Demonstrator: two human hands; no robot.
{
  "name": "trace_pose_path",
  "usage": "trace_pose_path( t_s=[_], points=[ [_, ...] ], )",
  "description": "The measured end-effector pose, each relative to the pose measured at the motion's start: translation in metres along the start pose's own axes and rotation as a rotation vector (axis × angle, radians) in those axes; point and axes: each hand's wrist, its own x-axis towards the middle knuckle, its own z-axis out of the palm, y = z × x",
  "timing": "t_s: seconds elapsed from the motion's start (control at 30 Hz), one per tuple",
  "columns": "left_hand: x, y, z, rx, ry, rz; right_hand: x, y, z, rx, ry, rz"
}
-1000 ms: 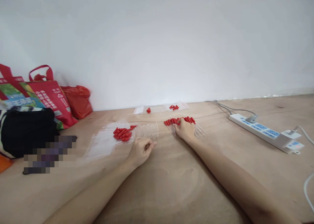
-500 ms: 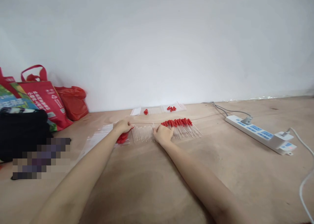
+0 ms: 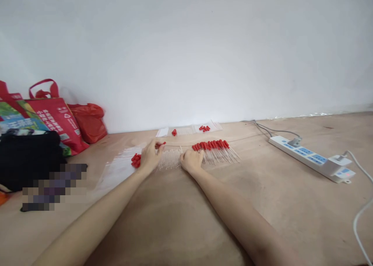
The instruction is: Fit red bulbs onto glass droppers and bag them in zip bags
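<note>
My left hand (image 3: 150,156) is closed in a pinch on a small red rubber bulb (image 3: 161,144), above the left end of a row of thin clear tubes (image 3: 169,159). Just right of it, my right hand (image 3: 191,160) is closed around a thin clear tube (image 3: 180,149), whose upper end sticks up past the fingers. On the table to its right lie several tubes with red bulbs (image 3: 215,145) on their far ends, side by side. Loose red bulbs (image 3: 136,160) sit in a small pile left of my left hand, partly hidden by it.
Clear plastic bags (image 3: 116,167) lie flat at the left. Near the wall, another bag (image 3: 186,130) has tubes and red bulbs on it. A white power strip (image 3: 309,157) with cables stands right. Red shopping bags (image 3: 55,120) and a black cloth item (image 3: 30,159) fill the left side.
My left hand has moved from the pile of red bulbs toward the right, with one bulb now in its fingers. My right hand stays almost in place, holding the tube.
</note>
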Motion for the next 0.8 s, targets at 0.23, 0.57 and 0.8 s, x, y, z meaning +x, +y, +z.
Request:
trace_pose_path(
  t_s=[0.23,0.57,0.8],
  points=[
    [-0.065,0.026,0.002,-0.226,-0.066,0.209,-0.016,0.01,-0.007,-0.014,-0.029,-0.036],
    [-0.08,0.026,-0.008,-0.263,-0.17,0.173,-0.017,0.002,-0.009,0.054,0.004,-0.075],
    [-0.08,0.027,-0.009,-0.254,-0.22,0.159,-0.005,0.002,0.0,0.051,0.075,0.065]
  ],
)
